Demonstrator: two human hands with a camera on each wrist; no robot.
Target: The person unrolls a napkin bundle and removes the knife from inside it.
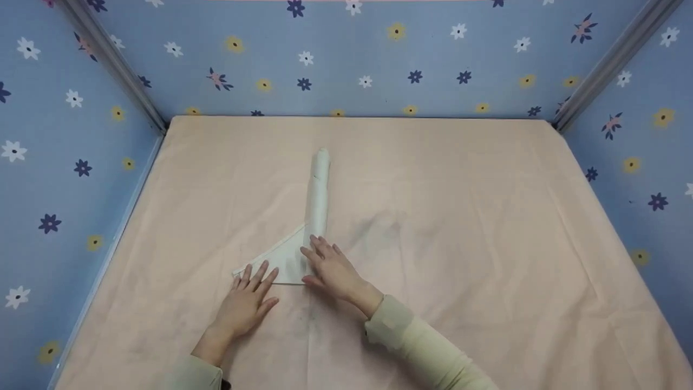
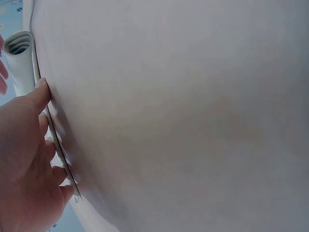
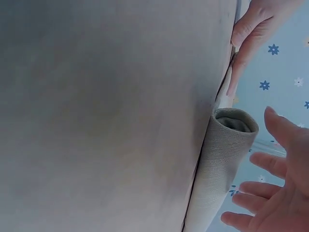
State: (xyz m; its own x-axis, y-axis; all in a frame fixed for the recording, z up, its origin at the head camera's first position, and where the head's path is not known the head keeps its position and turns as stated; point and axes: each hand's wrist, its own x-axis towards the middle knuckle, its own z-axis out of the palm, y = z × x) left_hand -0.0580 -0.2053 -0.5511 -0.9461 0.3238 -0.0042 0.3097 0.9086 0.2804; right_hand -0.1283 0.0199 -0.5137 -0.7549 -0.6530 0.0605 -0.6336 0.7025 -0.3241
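A pale green-white cloth lies on the covered table, wound into a long narrow roll [image 1: 320, 189] that points away from me. A flat triangular flap [image 1: 284, 264] of it spreads to the left of the roll. My left hand [image 1: 241, 306] rests on the flap's near left edge, fingers spread and fingertips on the cloth. Over the near end of the roll is my right hand [image 1: 337, 272], its fingers extended and parted. The right wrist view shows the roll's open end [image 3: 235, 121], with layers coiled inside, and the right hand [image 3: 285, 179] beside it with no curl round it.
A peach-coloured cloth [image 1: 476, 233] with soft creases covers the table. Blue panels [image 1: 357, 59] with printed flowers stand behind it and on both sides. Grey metal posts [image 1: 116, 65] rise at the back corners.
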